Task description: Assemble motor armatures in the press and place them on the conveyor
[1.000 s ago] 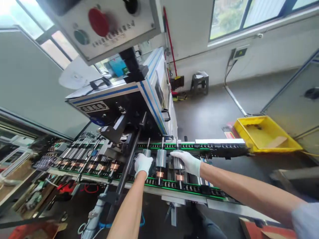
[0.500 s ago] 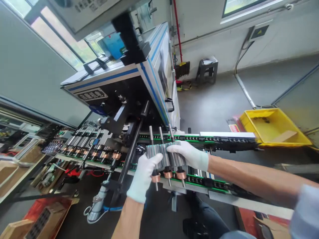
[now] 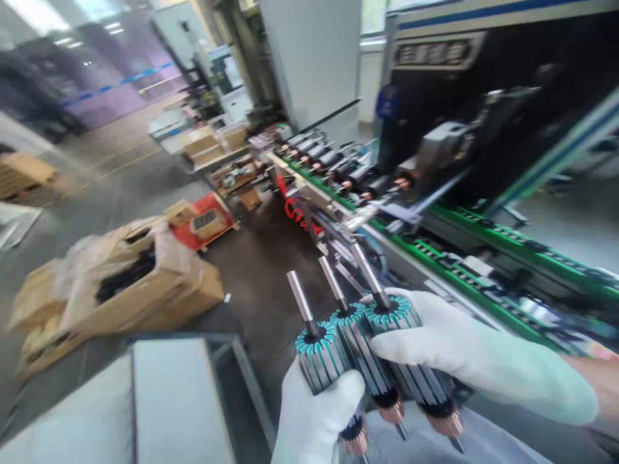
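Note:
Three motor armatures, with slotted steel cores, teal slot liners, bare shafts and copper commutators, are squeezed side by side between my gloved hands. My left hand (image 3: 322, 412) wraps the left armature (image 3: 323, 357), its thumb across the core. On the other side my right hand (image 3: 435, 335) grips the right armature (image 3: 411, 380), fingers behind and thumb in front. Pressed between these two is the middle armature (image 3: 367, 354). Their shafts point up and away, and the commutators hang at the lower end. The group is held in the air, apart from the conveyor.
A green-edged chain conveyor (image 3: 435, 261) runs diagonally on the right, with several armatures (image 3: 329, 161) farther along it. A dark machine (image 3: 459, 96) stands over it. Left are a large carton (image 3: 159, 277), a red tray (image 3: 203, 222) and a grey-topped surface (image 3: 169, 393).
The three armatures have been lifted off the conveyor and carried away from it in both hands. My view has swung left, towards the cartons and open floor.

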The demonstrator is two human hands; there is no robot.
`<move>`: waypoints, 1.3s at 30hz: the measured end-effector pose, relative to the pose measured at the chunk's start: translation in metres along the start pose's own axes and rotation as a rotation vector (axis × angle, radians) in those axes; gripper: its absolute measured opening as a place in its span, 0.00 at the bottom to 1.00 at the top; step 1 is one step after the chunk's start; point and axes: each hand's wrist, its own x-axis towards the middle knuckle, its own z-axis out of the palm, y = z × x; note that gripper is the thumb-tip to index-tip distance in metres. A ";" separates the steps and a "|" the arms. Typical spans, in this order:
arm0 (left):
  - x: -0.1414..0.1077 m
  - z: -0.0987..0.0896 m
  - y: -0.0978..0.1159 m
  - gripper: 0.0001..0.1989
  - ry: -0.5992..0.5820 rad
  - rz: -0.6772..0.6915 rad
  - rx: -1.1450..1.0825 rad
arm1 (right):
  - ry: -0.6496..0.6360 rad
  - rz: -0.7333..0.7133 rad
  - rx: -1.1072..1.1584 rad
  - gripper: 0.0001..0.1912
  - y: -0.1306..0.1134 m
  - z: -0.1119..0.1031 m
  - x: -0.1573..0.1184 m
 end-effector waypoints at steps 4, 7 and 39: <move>-0.057 -0.114 -0.003 0.36 0.217 0.074 -0.222 | -0.190 0.110 -0.123 0.22 0.006 0.102 0.095; -0.099 -0.189 -0.007 0.33 0.326 0.153 -0.382 | -0.313 0.217 -0.213 0.21 0.015 0.177 0.162; -0.176 -0.597 -0.284 0.23 1.355 0.268 -1.394 | -0.887 0.882 -0.865 0.18 0.439 0.577 0.587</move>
